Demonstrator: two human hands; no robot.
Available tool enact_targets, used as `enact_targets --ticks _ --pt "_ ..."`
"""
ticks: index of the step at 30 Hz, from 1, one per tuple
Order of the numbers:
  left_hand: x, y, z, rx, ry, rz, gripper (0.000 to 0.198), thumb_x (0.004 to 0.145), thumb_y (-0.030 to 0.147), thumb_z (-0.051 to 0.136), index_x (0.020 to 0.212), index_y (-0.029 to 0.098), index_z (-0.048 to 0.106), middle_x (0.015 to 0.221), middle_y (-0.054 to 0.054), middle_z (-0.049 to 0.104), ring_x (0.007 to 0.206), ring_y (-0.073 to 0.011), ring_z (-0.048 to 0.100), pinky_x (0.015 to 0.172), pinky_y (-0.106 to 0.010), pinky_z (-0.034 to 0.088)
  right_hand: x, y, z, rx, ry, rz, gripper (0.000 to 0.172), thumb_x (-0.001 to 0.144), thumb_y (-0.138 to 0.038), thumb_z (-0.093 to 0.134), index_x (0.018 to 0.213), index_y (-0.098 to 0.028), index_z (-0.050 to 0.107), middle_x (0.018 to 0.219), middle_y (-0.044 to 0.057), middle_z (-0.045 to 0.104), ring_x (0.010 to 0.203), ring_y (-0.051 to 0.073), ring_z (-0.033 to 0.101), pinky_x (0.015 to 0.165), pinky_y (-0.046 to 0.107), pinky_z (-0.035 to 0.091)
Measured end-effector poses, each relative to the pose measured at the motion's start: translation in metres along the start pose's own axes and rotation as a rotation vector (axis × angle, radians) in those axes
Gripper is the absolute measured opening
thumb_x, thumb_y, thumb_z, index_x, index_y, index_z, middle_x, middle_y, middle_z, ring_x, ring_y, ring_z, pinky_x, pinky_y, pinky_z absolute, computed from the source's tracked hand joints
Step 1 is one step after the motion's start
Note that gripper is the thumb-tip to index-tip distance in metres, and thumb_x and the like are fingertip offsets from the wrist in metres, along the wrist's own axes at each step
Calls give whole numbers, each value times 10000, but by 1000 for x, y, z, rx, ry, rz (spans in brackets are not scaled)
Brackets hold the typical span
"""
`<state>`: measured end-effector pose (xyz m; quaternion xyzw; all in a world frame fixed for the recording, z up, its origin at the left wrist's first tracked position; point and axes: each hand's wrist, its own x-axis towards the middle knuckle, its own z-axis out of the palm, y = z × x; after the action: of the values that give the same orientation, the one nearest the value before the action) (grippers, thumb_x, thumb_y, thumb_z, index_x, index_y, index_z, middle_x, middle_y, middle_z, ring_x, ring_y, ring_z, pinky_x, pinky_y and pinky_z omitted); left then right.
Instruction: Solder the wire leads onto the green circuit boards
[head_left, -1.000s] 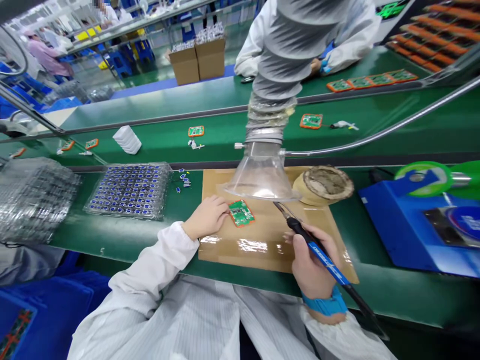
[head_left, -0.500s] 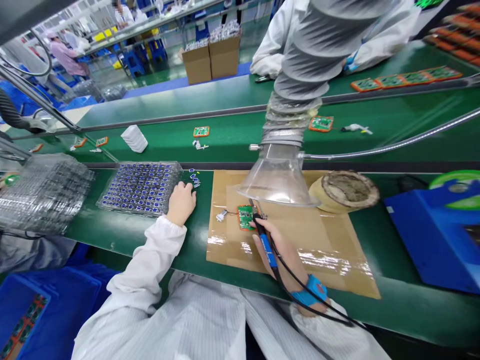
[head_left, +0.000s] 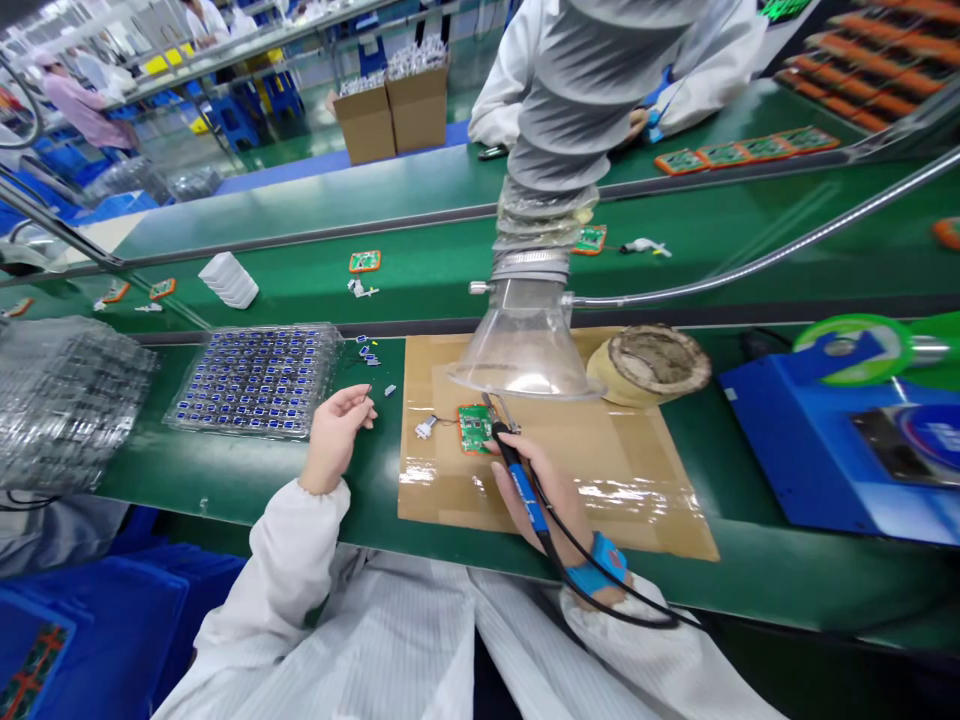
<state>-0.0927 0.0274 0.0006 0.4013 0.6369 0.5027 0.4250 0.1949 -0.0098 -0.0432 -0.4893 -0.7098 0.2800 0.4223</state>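
My right hand (head_left: 551,485) grips a blue-and-black soldering iron (head_left: 523,488). Its tip end is over the right side of a green circuit board (head_left: 474,428) with an orange edge. A thin wire joins the board to a small white connector part (head_left: 426,428) on its left. My left hand (head_left: 337,435) is raised just right of a clear tray (head_left: 251,380) filled with small blue components. Its fingers are curled with thumb and fingertips together; anything between them is too small to make out. One loose blue component (head_left: 390,390) lies just beyond the fingertips.
A clear fume hood (head_left: 525,350) hangs over the brown cardboard mat (head_left: 630,480). Beside it are a round, worn pot (head_left: 652,365) and a blue machine (head_left: 795,440). Stacked clear trays (head_left: 71,400) stand left. Boards lie along the green conveyor (head_left: 427,280); a co-worker's sleeves show beyond.
My left hand has drawn back slightly from the loose components, uncovering one on the table. The soldering iron stays at the board. The whole view has shifted, so things appear further left.
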Motion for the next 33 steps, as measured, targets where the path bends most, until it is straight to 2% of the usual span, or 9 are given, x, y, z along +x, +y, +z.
enact_targets --ticks 3,7,10,14,21,28,33 --pt "-24 14 20 -249 -156 -124 364 701 356 802 985 145 721 804 -46 703 684 -133 646 598 -255 510 -2 -13 -2 113 80 1 357 951 -270 649 1301 -250 581 1109 69 780 1023 238 755 910 400 609" --pt "-52 28 53 -259 -359 -232 313 715 401 838 828 129 732 698 -41 701 584 -122 634 538 -239 516 0 -38 2 346 170 90 309 949 -273 674 1246 -251 590 1063 60 775 1021 221 747 942 407 599" --pt "-62 33 70 -230 -460 -207 312 748 422 833 791 130 730 659 -34 701 559 -116 635 532 -226 535 6 -51 8 507 232 157 321 927 -295 714 1219 -262 585 1034 48 767 943 196 749 867 369 621" --pt "-65 38 79 -183 -535 -159 322 769 430 827 740 129 718 645 -36 710 552 -107 642 553 -214 564 10 -57 10 633 265 210 359 886 -302 766 1195 -273 588 995 25 754 838 169 735 801 344 630" --pt "-68 39 82 -115 -520 -105 374 744 483 832 710 136 695 627 -37 710 544 -115 651 564 -223 583 12 -59 9 648 299 222 330 851 -244 788 1129 -269 612 904 -14 735 789 146 720 766 307 624" --pt "-67 34 82 -80 -479 -55 315 784 442 794 747 146 696 642 -43 721 569 -131 661 589 -242 571 14 -60 12 617 329 202 302 843 -190 759 1095 -261 606 847 -28 717 739 129 702 714 273 611" --pt "-55 28 80 91 -436 87 209 820 351 728 736 162 702 700 -35 730 642 -140 655 640 -258 534 11 -52 16 550 333 198 285 848 -188 752 1094 -260 628 855 -15 712 765 142 708 733 281 611"
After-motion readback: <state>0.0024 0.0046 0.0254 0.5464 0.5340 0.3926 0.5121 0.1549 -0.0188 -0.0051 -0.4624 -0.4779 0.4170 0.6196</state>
